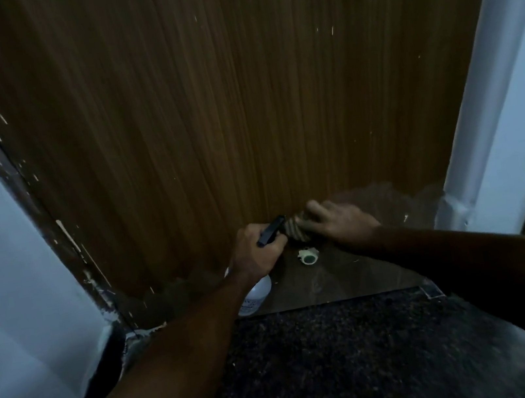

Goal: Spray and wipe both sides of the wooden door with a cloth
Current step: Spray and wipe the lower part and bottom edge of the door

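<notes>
The brown wooden door [221,102] fills the view ahead, with worn, pale patches along its bottom edge. My left hand [258,254] grips a white spray bottle [257,294] by its black trigger head, low in front of the door. Just right of it, my right hand [336,219] presses a striped cloth [297,229] against the door's bottom part, fingers spread over the cloth. The scene is dim and my right hand looks blurred.
A small round pale object [308,256] lies on the glossy brown floor strip at the door's foot. Dark speckled flooring [348,357] lies nearer me. A chipped frame and pale wall [3,240] stand left, a white pipe [492,93] right.
</notes>
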`<state>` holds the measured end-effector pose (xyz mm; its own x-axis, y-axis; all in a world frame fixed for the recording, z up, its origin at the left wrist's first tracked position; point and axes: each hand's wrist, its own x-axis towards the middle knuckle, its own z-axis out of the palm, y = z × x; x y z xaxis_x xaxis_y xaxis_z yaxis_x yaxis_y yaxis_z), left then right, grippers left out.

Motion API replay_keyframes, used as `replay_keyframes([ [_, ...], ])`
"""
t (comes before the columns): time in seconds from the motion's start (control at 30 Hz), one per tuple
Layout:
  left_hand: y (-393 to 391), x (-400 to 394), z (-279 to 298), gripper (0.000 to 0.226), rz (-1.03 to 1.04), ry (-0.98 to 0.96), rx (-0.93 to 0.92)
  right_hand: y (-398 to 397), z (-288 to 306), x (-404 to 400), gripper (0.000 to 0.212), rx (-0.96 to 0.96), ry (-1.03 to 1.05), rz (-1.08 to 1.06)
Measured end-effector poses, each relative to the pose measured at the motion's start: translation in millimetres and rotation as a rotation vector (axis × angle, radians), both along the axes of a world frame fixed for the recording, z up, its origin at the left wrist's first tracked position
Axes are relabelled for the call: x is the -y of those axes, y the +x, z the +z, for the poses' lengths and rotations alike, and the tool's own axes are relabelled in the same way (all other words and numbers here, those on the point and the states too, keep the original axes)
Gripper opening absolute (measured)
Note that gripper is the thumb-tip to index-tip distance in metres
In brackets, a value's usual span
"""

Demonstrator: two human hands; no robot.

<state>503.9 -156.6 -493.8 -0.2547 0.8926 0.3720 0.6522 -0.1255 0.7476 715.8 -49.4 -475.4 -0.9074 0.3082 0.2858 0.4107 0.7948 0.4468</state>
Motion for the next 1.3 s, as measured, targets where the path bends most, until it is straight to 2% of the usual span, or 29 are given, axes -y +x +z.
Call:
replay_keyframes([
  [0.07,1,1,0,0.041,-0.009,-0.02,0.004,7,-12,1,0.054,0.254,-0.008,-0.026],
  [0.1,2,2,1,0.038,-0.016,-0.02,-0.002,8,-9,-1,0.053,0.247,-0.001,-0.016],
  [0.23,3,1,-1,0.04,-0.02,-0.027,-0.028,-2,17,-8,0.07,-0.153,0.033,-0.026],
  [0.3,3,0,-1,0.044,0.0,-0.047,-0.055,0,19,-9,0.073,-0.23,-0.006,-0.031],
  [0.37,4,1,-1,0.043,0.0,-0.072,-0.069,8,11,-8,0.076,-0.069,-0.029,-0.038],
  [0.43,7,1,0,0.038,-0.026,-0.095,-0.055,18,-3,-10,0.073,0.238,-0.027,-0.045],
  [0.47,7,1,0,0.036,-0.028,-0.101,-0.049,24,-7,-13,0.069,0.326,-0.03,-0.054],
  [0.5,9,1,1,0.035,-0.027,-0.1,-0.045,29,-5,-16,0.067,0.331,-0.025,-0.056],
  [0.57,12,0,1,0.036,-0.027,-0.102,-0.048,32,6,-20,0.068,0.147,0.016,-0.046],
  [0.67,18,-4,-1,0.038,-0.021,-0.081,-0.055,29,25,-20,0.07,-0.33,-0.047,-0.066],
  [0.73,23,-7,-1,0.038,-0.031,-0.069,-0.054,29,22,-19,0.068,-0.439,-0.064,-0.076],
  [0.8,28,-9,1,0.038,-0.067,-0.085,-0.044,35,4,-22,0.07,-0.245,-0.047,-0.058],
  [0.9,35,-8,11,0.039,-0.093,-0.087,-0.03,46,-31,-30,0.059,0.231,-0.013,-0.042],
  [0.93,37,-8,16,0.038,-0.087,-0.079,-0.013,51,-33,-33,0.055,0.284,-0.019,-0.037],
  [1.0,41,-6,23,0.037,-0.052,-0.073,-0.003,54,-23,-36,0.056,0.199,0.014,-0.006],
  [1.13,48,-13,19,0.04,-0.022,-0.086,-0.006,66,26,-38,0.063,-0.4,0.009,-0.049],
  [1.17,52,-15,20,0.039,-0.023,-0.092,0.003,69,29,-38,0.062,-0.455,0.001,-0.053],
  [1.23,60,-24,20,0.04,-0.01,-0.09,0.029,75,19,-39,0.056,-0.386,0.016,-0.019],
  [1.3,72,-34,19,0.038,-0.008,-0.057,0.051,83,-7,-41,0.05,-0.047,0.047,0.03],
])
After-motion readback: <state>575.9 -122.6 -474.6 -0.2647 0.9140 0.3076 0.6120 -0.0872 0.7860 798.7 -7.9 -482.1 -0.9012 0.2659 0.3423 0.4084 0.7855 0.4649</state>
